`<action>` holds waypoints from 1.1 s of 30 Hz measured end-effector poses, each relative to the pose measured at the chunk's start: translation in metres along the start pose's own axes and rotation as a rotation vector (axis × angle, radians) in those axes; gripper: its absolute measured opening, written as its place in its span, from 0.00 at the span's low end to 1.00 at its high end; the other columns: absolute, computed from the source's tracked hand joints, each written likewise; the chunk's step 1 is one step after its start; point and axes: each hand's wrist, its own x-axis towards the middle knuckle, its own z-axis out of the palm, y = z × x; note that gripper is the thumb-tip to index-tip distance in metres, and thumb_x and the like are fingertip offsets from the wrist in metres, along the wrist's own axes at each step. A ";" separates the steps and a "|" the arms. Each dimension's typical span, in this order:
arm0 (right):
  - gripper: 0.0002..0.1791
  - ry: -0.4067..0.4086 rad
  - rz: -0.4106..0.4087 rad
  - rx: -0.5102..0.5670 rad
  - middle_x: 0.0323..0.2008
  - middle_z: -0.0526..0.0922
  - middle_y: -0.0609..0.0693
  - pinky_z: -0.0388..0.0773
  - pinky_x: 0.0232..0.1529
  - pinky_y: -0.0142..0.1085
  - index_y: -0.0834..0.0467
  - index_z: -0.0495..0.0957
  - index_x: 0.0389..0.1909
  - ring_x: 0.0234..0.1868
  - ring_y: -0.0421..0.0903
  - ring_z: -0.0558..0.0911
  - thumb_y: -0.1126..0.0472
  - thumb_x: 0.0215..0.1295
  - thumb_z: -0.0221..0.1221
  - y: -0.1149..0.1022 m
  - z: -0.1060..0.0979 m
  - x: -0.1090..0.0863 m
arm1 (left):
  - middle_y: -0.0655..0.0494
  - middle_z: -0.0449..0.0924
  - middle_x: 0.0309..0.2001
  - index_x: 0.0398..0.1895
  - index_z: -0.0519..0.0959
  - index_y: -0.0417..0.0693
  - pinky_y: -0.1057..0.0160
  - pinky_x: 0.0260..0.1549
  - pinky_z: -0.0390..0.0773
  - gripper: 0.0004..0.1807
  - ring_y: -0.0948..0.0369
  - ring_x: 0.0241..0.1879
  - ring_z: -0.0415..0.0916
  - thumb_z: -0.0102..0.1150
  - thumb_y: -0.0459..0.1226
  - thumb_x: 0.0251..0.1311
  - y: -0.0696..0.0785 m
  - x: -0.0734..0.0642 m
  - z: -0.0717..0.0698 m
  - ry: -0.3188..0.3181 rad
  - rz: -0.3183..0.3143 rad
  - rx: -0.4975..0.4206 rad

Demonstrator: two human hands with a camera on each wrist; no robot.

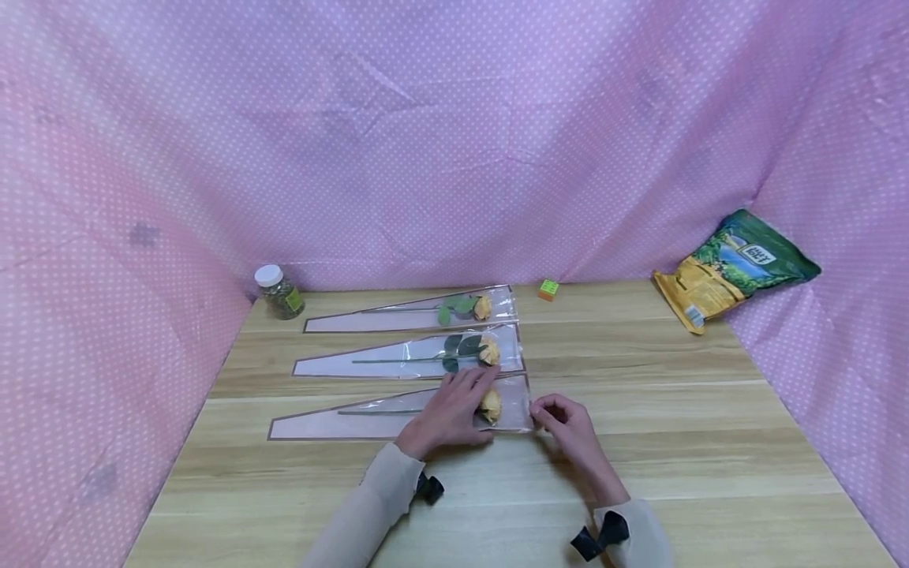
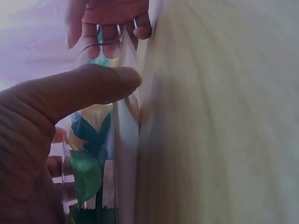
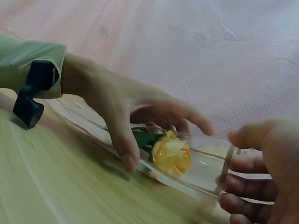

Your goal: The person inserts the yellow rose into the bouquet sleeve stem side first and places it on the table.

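Nearest me lies a clear flower sleeve (image 1: 319, 427) with a dark border, holding a single yellow rose (image 1: 491, 405) on a green stem. My left hand (image 1: 450, 414) arches over it just behind the bloom, thumb (image 3: 125, 151) along the near edge and fingers toward the far edge. At the wide right end, my right hand (image 1: 568, 426) pinches the sleeve's border between thumb and fingers. The rose's leaves are hidden under the left hand in the head view; a green leaf (image 2: 86, 175) shows through the plastic in the left wrist view.
Two more sleeved roses lie parallel behind: a middle sleeve (image 1: 327, 367) and a far sleeve (image 1: 337, 323). A white-lidded jar (image 1: 282, 296) stands at the back left. Toward the back are a small green-and-orange cube (image 1: 548, 289) and, at right, a green-and-yellow bag (image 1: 738, 268) against the pink cloth.
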 end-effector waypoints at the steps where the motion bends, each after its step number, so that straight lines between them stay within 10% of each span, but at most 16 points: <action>1: 0.10 -0.012 -0.006 -0.023 0.33 0.81 0.49 0.74 0.39 0.28 0.69 0.81 0.41 0.34 0.36 0.76 0.64 0.68 0.61 0.001 -0.001 0.000 | 0.54 0.64 0.72 0.80 0.48 0.53 0.47 0.71 0.63 0.63 0.54 0.70 0.63 0.75 0.57 0.45 -0.001 0.000 0.000 0.002 0.001 -0.006; 33: 0.10 -0.161 -0.113 -0.143 0.34 0.84 0.56 0.75 0.34 0.28 0.67 0.80 0.40 0.31 0.34 0.77 0.65 0.62 0.66 0.005 -0.021 0.000 | 0.54 0.63 0.72 0.81 0.48 0.55 0.47 0.71 0.62 0.63 0.55 0.71 0.61 0.74 0.59 0.46 -0.002 0.000 0.002 0.014 0.036 0.048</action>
